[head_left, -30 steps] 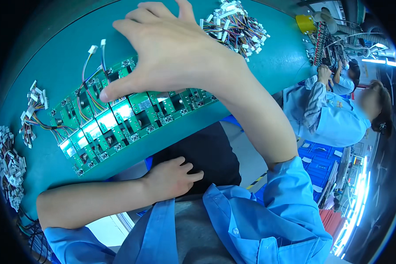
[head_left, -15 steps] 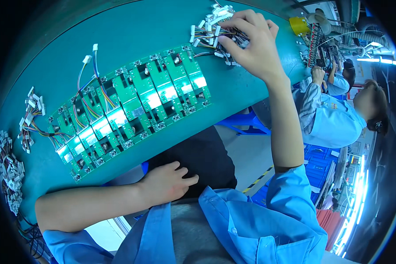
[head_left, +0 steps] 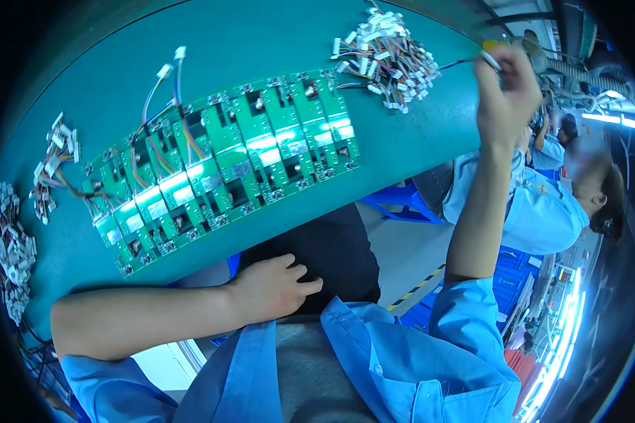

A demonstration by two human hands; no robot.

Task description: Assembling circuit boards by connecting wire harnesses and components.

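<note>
One green circuit-board panel, two large cable heaps, one smaller cable bunch and one table are visible.

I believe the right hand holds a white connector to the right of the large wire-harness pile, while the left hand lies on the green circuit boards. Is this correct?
Not quite: in the head view, the left hand lies over the black clothing at the lap, away from the green circuit boards. The rest is right.

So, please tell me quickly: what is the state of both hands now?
Left hand: fingers loosely bent on the black lap; palm hidden, open or closed cannot be told.
Right hand: closed, pinching a pale cable end, blurred.
</note>
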